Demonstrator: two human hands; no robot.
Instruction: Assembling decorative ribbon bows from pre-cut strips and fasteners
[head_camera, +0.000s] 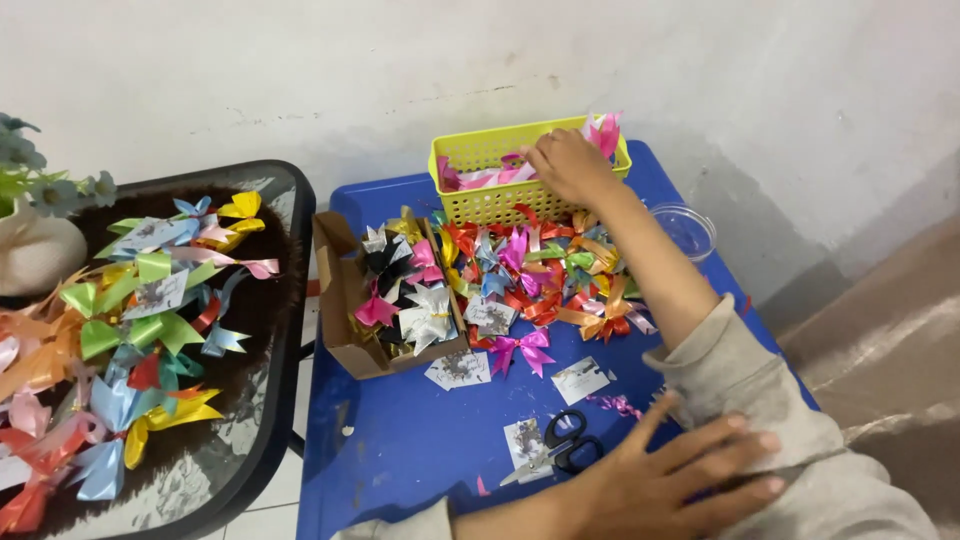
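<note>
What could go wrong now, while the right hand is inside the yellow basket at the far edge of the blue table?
The right hand reaches over the ribbon bow pile; the sleeve may sweep bows off the blue table. The yellow basket sits at the far edge and might be pushed off. The left hand lies beside the scissors.

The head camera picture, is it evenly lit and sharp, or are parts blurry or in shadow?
Head view: soft, even light, no harsh glare; the yellow basket and ribbon bows on the blue table look fairly sharp. The left hand, nearest the lens, is slightly soft, and so is the right hand in the basket. The lower right corner lies in dim shadow.
</note>
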